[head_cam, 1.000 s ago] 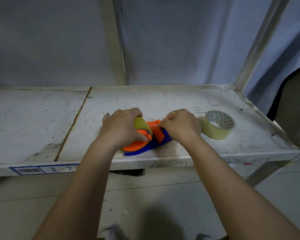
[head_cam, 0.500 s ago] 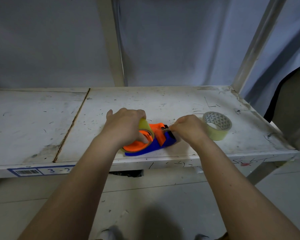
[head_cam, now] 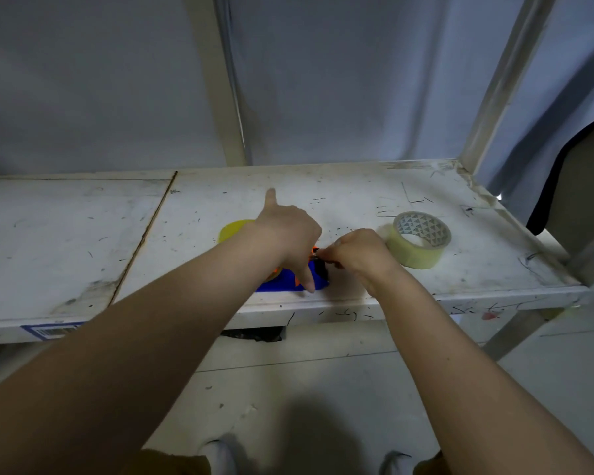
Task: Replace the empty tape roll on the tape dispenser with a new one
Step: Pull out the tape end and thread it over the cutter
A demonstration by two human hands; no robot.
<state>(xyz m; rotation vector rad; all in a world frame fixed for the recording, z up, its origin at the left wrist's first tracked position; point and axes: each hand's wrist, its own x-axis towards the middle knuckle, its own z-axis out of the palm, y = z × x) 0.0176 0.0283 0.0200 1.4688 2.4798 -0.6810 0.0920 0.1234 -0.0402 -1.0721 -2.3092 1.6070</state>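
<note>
The blue and orange tape dispenser [head_cam: 290, 283] lies near the front edge of the white shelf [head_cam: 357, 197]. My left hand [head_cam: 288, 234] lies over it and holds it down, thumb on the blue body, one finger stretched away from me. The yellowish tape roll [head_cam: 233, 230] on the dispenser shows to the left of that hand. My right hand [head_cam: 359, 257] is pinched at the dispenser's right end, on what looks like the tape end; the strip itself is too small to make out. A second tape roll [head_cam: 420, 240] lies flat just right of my right hand.
The shelf has upright posts at the back middle [head_cam: 216, 80] and the back right corner [head_cam: 501, 77], with a grey sheet behind. A seam [head_cam: 144, 234] runs across the shelf on the left. A barcode label [head_cam: 54, 331] sits on the front edge.
My left hand has slid right, off the roll and onto the dispenser body, so the yellow roll now shows at its left. My right hand stays pinched at the dispenser's right end.
</note>
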